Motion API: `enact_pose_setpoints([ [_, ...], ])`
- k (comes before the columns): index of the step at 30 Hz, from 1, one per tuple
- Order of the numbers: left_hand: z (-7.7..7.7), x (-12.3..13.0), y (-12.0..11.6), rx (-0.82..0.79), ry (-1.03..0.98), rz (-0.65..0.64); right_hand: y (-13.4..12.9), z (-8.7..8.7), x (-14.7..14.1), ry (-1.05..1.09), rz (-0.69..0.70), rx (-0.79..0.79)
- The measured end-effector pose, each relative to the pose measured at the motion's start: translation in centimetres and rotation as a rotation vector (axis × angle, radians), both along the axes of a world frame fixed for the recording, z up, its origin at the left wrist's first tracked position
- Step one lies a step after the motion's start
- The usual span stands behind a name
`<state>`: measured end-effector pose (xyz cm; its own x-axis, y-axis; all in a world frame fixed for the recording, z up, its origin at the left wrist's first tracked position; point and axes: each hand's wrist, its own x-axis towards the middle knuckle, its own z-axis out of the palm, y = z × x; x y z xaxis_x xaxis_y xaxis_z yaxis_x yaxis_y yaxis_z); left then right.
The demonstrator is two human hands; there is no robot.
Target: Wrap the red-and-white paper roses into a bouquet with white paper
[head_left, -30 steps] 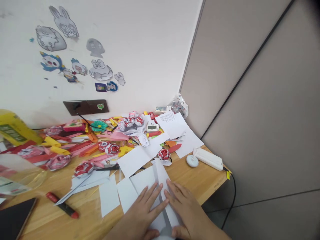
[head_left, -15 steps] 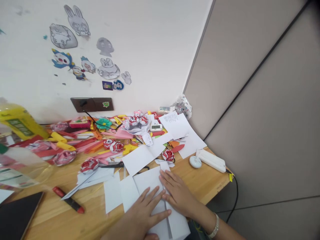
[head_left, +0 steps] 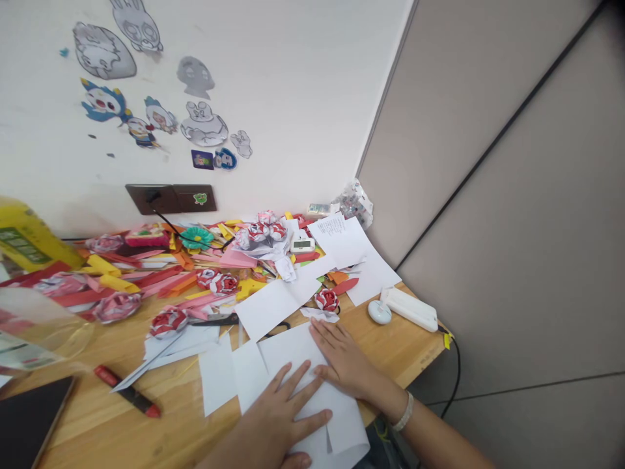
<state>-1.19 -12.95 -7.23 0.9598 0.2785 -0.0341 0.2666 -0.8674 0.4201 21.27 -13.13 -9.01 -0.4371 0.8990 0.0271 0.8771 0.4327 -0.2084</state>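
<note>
Cartoon cutouts (head_left: pixel 204 125) dot the wall (head_left: pixel 303 85) above a dark socket (head_left: pixel 185 199).

The left hand (head_left: pixel 283 417) lies palm down on the folded white sheet (head_left: pixel 346 422), fingers fanned apart, its forearm coming in from the sheet's near left side. The right hand (head_left: pixel 346 359) rests flat on the sheet's far right part, fingers closer together, thumb angled toward the left fingertips, bare forearm reaching in from the sheet's right.

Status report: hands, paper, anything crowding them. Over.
Left hand, spread on folded white sheet. Right hand, flat on same sheet. Scissors beyond, partly under another paper.
</note>
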Motion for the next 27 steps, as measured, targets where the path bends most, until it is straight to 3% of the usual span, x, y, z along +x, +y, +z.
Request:
enact_pose_setpoints([
  [4, -0.2, 0.0, 0.1, 0.001, 0.008, 0.020, 2.1, 0.2, 0.5, -0.013, 0.011, 0.031],
  [7, -0.7, 0.0, 0.5, 0.041, -0.005, 0.058, 1.9, 0.3, 0.5, -0.024, 0.025, 0.029],
  [15, -1.8, -0.5, 1.6, 0.118, -0.065, 0.140, -3.4, 0.8, -0.2, -0.034, 0.061, -0.083],
  [19, -1.4, -0.9, 1.4, 0.096, -0.061, 0.094, -6.2, 0.3, 0.4, -0.023, 0.016, -0.081],
  [22, -0.8, -0.7, 0.9, 0.114, -0.078, 0.015, -7.8, -1.2, 1.0, 0.093, -0.006, -0.033],
  [27, -0.8, 0.9, -0.1, 0.417, -0.142, -0.145, -7.3, -4.1, 0.9, 0.568, -0.490, 0.027],
])
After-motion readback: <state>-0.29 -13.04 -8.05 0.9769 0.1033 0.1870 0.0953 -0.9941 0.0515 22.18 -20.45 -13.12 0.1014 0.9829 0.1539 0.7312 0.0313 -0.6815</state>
